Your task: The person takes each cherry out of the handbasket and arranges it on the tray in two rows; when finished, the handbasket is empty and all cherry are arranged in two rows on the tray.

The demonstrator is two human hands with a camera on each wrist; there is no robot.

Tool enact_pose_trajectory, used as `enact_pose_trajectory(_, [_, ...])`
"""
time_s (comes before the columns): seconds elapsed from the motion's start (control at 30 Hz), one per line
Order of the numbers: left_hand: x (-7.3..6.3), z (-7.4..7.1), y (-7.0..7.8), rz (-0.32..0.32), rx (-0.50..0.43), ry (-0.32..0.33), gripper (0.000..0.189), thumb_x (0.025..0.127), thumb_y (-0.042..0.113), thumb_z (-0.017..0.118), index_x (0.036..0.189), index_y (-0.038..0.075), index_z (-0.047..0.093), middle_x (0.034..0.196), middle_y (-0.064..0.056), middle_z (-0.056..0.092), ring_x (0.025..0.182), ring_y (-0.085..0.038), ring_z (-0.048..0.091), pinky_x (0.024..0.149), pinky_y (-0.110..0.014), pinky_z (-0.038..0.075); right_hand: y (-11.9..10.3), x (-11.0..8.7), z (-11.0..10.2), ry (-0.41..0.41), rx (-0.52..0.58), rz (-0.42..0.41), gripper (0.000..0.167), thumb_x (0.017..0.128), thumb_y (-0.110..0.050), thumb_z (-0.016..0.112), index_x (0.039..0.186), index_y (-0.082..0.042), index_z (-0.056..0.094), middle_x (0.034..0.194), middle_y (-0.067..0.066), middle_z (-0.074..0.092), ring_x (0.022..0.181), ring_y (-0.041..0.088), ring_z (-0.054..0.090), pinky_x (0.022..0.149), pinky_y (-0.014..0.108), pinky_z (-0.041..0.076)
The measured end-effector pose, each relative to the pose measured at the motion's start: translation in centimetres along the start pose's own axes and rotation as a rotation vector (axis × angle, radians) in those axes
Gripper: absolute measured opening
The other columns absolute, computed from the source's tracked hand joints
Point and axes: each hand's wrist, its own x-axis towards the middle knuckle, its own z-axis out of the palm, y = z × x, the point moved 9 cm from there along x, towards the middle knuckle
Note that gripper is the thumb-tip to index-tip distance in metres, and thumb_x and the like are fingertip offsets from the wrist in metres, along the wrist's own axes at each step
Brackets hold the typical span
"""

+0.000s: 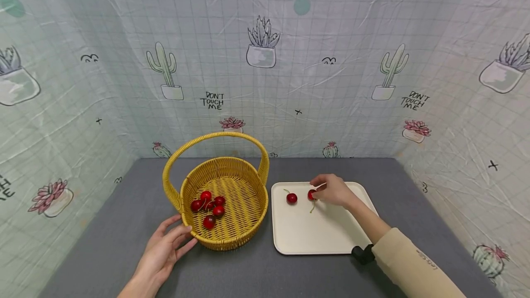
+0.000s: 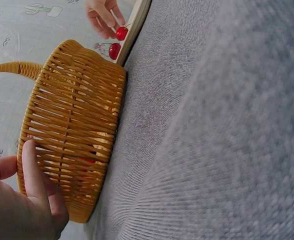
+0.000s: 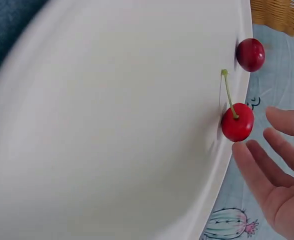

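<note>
A yellow wicker basket [image 1: 248,238] with a tall arched handle holds several red cherries [image 1: 209,222] grouped at its left side. My left hand [image 1: 163,247] grips the basket's near-left rim, a finger over the edge and the thumb along the outer wall [image 2: 64,125]. To the right, my right hand [image 1: 333,191] reaches over a cream tray [image 1: 310,238]. Its fingers stand apart beside a stemmed cherry [image 3: 238,122], one fingertip at the fruit's side. That cherry rests on the tray; a second cherry [image 1: 291,198] lies to its left.
The basket and tray stand side by side on a grey cloth-covered table [image 1: 112,224]. A patterned curtain [image 1: 290,82] with plant drawings rises behind and along both sides. A black strap piece [image 1: 363,255] hangs at the right wrist over the tray's near-right corner.
</note>
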Motion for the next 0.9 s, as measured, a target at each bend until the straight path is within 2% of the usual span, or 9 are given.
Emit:
enact_pose_trajectory(0.1, [0.0,0.0,0.0,0.001,-0.002,0.000,0.075,0.099,0.007,0.067,0.157,0.010,0.019,0.134,-0.011,0.053,0.102,-0.015,0.068,0.093,-0.039,0.059,-0.1,0.2,0.2,-0.014,-0.033,-0.009,0.033,0.087,-0.001,0.076,0.119,0.006,0.070,0.115,0.020,0.069,0.103,0.034,0.069,0.079,0.039,0.059])
enact_pose_trajectory(0.47, [0.0,-0.1,0.0,-0.001,-0.015,0.003,0.073,0.099,0.007,0.068,0.155,0.011,0.021,0.131,-0.010,0.055,0.102,-0.016,0.069,0.093,-0.039,0.059,0.5,0.8,1.3,-0.026,-0.069,-0.030,0.020,0.089,0.001,0.074,0.109,0.002,0.075,0.102,0.011,0.073,0.092,0.024,0.070,0.079,0.040,0.059])
enact_pose_trajectory(0.7, [-0.1,-0.2,-0.1,-0.001,-0.014,0.003,0.072,0.099,0.007,0.068,0.155,0.011,0.022,0.132,-0.010,0.055,0.104,-0.017,0.068,0.093,-0.040,0.059,0.3,0.8,1.3,-0.027,-0.067,-0.031,0.023,0.088,-0.003,0.078,0.110,0.001,0.074,0.105,0.012,0.073,0.093,0.026,0.070,0.079,0.039,0.059])
enact_pose_trajectory(0.9, [0.0,-0.1,0.0,0.001,-0.013,0.007,0.073,0.099,0.007,0.068,0.155,0.011,0.023,0.134,-0.011,0.054,0.104,-0.016,0.068,0.093,-0.039,0.059,-0.3,0.8,0.4,-0.030,-0.065,-0.043,0.028,0.089,-0.004,0.078,0.115,0.002,0.073,0.112,0.015,0.071,0.100,0.031,0.069,0.081,0.041,0.058])
